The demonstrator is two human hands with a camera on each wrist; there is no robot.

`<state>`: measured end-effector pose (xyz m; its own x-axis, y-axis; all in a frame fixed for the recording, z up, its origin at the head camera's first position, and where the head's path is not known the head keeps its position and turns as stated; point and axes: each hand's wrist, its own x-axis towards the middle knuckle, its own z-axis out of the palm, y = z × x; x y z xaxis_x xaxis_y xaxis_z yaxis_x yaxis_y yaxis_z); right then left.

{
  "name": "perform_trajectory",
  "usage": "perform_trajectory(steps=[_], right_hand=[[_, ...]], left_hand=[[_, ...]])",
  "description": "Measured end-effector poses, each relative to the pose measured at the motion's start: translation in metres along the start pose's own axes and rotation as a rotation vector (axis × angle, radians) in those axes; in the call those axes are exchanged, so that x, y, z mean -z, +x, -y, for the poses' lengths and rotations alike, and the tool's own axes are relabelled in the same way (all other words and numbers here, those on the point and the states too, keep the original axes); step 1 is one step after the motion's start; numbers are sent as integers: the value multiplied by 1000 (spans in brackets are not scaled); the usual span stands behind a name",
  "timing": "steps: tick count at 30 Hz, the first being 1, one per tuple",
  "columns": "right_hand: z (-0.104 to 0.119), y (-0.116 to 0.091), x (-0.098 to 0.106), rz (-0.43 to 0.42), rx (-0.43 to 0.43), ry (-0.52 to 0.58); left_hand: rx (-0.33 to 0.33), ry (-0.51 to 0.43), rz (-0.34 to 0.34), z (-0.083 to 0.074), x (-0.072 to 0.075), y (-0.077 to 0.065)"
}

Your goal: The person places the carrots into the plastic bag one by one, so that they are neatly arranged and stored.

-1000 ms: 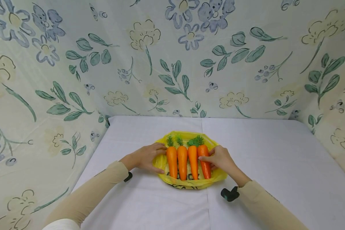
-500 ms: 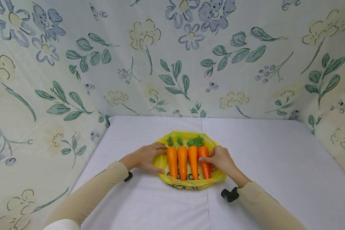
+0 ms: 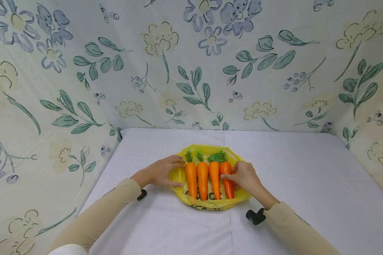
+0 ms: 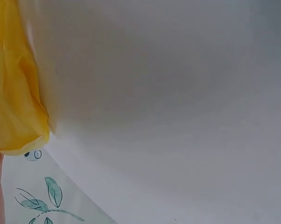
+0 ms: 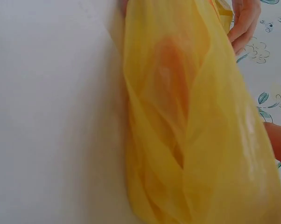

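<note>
Several orange carrots [image 3: 202,180] with green tops lie side by side in a yellow plastic bag [image 3: 207,204], whose mouth is spread wide around them. Black lettering shows on the bag. My left hand [image 3: 162,171] rests at the bag's left rim, fingertips by the leftmost carrot [image 3: 190,180] and thumb stretched apart from the fingers. On the other side, my right hand [image 3: 244,175] pinches the rightmost carrot [image 3: 227,182], thumb across its front, other fingers mostly hidden behind it and the bag's edge. In the right wrist view, yellow plastic [image 5: 215,140] covers most of the hand's work.
The bag lies on a table with a white cloth [image 3: 300,170]. A floral curtain [image 3: 210,71] closes off the back and both sides. Small black wrist cameras [image 3: 255,216] sit at both cuffs.
My left hand has shifted slightly away from me along the bag's left rim, its thumb higher up the bag. The right hand and the carrots stay almost still.
</note>
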<state>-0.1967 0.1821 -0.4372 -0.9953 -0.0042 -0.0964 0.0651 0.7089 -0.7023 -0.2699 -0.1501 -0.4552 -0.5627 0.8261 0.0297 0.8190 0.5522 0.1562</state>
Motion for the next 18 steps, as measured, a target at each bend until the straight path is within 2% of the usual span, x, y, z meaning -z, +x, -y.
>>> perform_trajectory(steps=[3, 10, 14, 18], right_hand=[[2, -1, 4, 13, -3, 17], [4, 0, 23, 39, 20, 96], [-1, 2, 39, 27, 76, 187], [-11, 2, 58, -24, 99, 280]], left_hand=[[-8, -12, -38, 1, 4, 0], [31, -24, -129, 3, 18, 1], [37, -22, -212, 5, 27, -1], [87, -22, -265, 7, 32, -3]])
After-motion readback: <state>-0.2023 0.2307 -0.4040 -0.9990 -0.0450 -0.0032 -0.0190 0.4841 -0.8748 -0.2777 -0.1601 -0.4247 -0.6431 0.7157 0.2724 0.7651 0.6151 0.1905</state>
